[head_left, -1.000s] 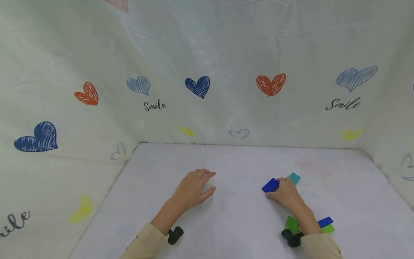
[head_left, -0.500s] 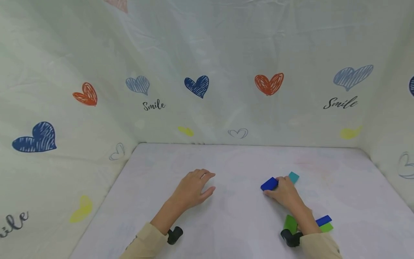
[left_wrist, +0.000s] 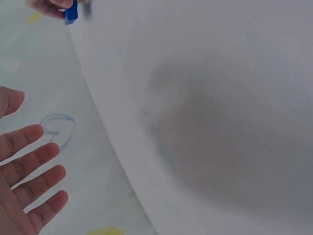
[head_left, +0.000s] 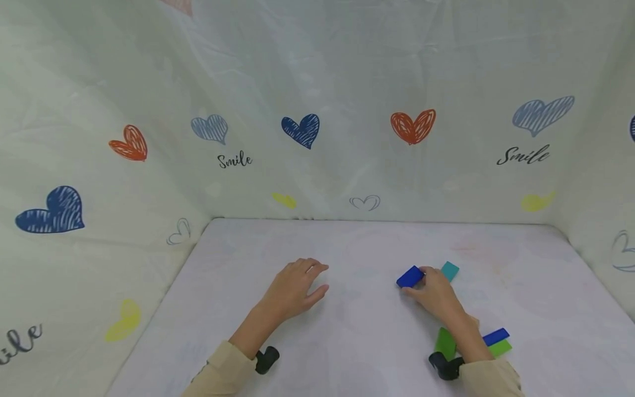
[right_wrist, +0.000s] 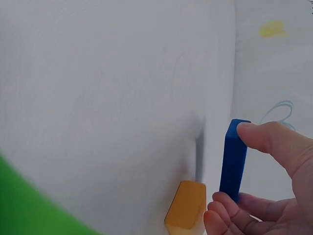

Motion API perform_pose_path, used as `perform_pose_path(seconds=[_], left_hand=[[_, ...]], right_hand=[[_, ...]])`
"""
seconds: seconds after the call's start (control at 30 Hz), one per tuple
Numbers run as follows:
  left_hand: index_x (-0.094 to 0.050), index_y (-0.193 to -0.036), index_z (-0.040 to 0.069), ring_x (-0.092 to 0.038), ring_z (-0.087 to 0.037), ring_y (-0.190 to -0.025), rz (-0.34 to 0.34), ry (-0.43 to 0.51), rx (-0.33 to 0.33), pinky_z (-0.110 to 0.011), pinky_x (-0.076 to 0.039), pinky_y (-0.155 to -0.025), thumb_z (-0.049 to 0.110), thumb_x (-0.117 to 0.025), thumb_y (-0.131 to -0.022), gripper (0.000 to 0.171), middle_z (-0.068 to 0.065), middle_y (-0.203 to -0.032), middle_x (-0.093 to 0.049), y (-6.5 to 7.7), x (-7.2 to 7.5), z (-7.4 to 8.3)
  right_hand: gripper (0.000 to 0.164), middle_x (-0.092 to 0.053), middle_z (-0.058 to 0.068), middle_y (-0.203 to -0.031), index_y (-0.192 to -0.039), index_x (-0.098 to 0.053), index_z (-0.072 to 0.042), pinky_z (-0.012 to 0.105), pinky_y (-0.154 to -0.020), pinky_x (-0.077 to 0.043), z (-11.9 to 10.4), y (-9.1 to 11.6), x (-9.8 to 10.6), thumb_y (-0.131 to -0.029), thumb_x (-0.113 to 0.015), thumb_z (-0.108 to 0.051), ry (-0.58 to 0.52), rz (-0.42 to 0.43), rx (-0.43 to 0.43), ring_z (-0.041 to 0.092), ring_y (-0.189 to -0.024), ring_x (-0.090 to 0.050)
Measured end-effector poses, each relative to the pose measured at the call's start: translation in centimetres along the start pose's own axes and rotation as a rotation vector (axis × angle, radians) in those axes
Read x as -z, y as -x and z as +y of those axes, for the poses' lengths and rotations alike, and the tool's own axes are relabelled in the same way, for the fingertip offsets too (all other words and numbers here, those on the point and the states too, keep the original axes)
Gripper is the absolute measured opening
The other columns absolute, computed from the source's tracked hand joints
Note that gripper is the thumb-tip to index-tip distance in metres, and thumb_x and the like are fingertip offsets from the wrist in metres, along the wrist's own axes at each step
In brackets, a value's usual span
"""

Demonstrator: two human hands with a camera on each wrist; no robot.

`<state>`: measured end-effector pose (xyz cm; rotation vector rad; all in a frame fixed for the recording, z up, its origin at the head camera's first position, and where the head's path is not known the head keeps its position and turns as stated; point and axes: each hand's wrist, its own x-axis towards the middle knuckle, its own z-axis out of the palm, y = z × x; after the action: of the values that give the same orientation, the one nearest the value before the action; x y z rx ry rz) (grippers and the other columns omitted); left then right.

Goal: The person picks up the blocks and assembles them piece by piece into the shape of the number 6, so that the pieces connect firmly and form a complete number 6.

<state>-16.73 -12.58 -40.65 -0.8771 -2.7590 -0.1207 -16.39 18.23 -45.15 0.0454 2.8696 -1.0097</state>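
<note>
My right hand (head_left: 437,293) pinches a dark blue rectangular block (head_left: 410,277) between thumb and fingers, at the right of the white table. In the right wrist view the thumb presses on one end of the blue block (right_wrist: 234,161), with fingertips at the other end. An orange block (right_wrist: 187,205) lies just below that hand in the same view; it does not show plainly in the head view. My left hand (head_left: 292,289) hovers over the table's middle left with nothing in it. Its fingers (left_wrist: 41,181) are extended and spread apart in the left wrist view.
A teal block (head_left: 450,271) lies just beyond the right hand. Around the right forearm lie a green block (head_left: 445,343), another blue block (head_left: 496,337) and a lighter green one (head_left: 500,348). A wall cloth printed with hearts (head_left: 413,128) stands behind the table.
My right hand has moved the blue block slightly to the left and farther away, with a small turn of the block. The left hand holds its place.
</note>
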Motion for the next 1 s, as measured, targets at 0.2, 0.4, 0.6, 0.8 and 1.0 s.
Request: perform_pose_path(seconds=[0.2, 0.4, 0.6, 0.8, 1.0], left_hand=[[-0.061, -0.118, 0.017, -0.058, -0.018, -0.106, 0.013, -0.001, -0.001, -0.035, -0.048, -0.087, 0.038, -0.057, -0.089, 0.037, -0.001, -0.114, -0.061, 0.1, 0.1, -0.1], [-0.061, -0.118, 0.016, -0.058, -0.018, -0.104, 0.035, 0.011, -0.004, -0.035, -0.049, -0.086, 0.037, -0.059, -0.088, 0.036, -0.001, -0.113, -0.062, 0.3, 0.1, -0.3], [-0.061, -0.118, 0.015, -0.058, -0.019, -0.105, 0.028, 0.042, 0.003, -0.036, -0.049, -0.086, 0.037, -0.059, -0.088, 0.037, -0.001, -0.113, -0.061, 0.6, 0.1, -0.3], [-0.061, -0.118, 0.014, -0.058, -0.02, -0.105, 0.025, 0.036, 0.007, -0.035, -0.048, -0.087, 0.037, -0.06, -0.088, 0.037, -0.002, -0.113, -0.062, 0.7, 0.0, -0.5], [-0.061, -0.118, 0.015, -0.058, -0.02, -0.105, 0.015, 0.026, 0.03, -0.036, -0.048, -0.088, 0.038, -0.06, -0.088, 0.038, -0.002, -0.114, -0.062, 0.7, 0.0, -0.7]], right_hand=[[0.07, -0.055, 0.027, -0.106, -0.128, -0.039, 0.017, 0.047, -0.082, -0.046, -1.0, -0.3, -0.6, -0.08, -0.069, -0.024, -0.019, 0.009, 0.016, 0.035, -0.097, -0.053], [0.069, -0.055, 0.025, -0.108, -0.129, -0.039, 0.013, 0.046, -0.084, -0.046, -2.0, -0.9, -1.7, -0.08, -0.07, -0.025, -0.046, 0.002, -0.001, 0.033, -0.098, -0.053], [0.068, -0.056, 0.021, -0.106, -0.13, -0.041, 0.008, 0.041, -0.083, -0.048, -2.9, -1.6, -3.1, -0.079, -0.072, -0.025, -0.09, 0.02, 0.011, 0.027, -0.094, -0.053], [0.068, -0.055, 0.018, -0.105, -0.131, -0.041, 0.006, 0.038, -0.083, -0.049, -4.1, -2.6, -4.5, -0.079, -0.073, -0.024, -0.17, 0.041, 0.024, 0.025, -0.093, -0.052], [0.068, -0.053, 0.015, -0.1, -0.13, -0.042, 0.006, 0.033, -0.08, -0.047, -5.2, -3.6, -5.7, -0.077, -0.075, -0.023, -0.233, 0.059, 0.055, 0.023, -0.09, -0.05]])
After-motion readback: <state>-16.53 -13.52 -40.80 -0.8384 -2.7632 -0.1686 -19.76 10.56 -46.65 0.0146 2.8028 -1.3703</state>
